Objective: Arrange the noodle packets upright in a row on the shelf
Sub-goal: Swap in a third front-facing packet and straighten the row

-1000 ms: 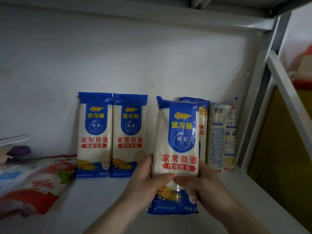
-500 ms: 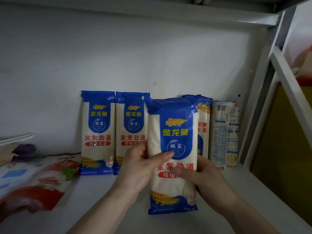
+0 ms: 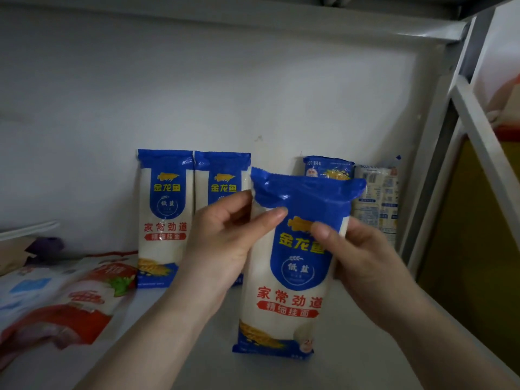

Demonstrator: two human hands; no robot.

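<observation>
Far left, lying flat on the shelf (image 3: 180,342): red-and-white pouches (image 3: 70,299), not of the noodle set, with dim oddments behind them against the wall. Next, two blue-and-white noodle packets, first packet (image 3: 165,218) and second packet (image 3: 222,178), upright, side by side and touching, backs to the wall; the second is partly hidden by the left hand (image 3: 225,243). Centre: the held packet (image 3: 292,277), long axis near vertical with its top tipped slightly toward the camera, its bottom edge low at the shelf surface, whether resting on it cannot be told; it stands forward of the row. The left hand grips its upper left edge, thumb across the front, fingers curled behind; the right hand (image 3: 363,263) grips the upper right edge likewise, thumb on the blue panel. Both hands clamp high, so the packet's bulk hangs below the grip. Behind it: a gap in the row between the second packet and a side-on packet (image 3: 327,167), then a back-facing packet (image 3: 377,198) near the frame post (image 3: 439,164). Judged: the gap lies straight behind the held packet, both hands about equally near; a push back and upright would fill it.
</observation>
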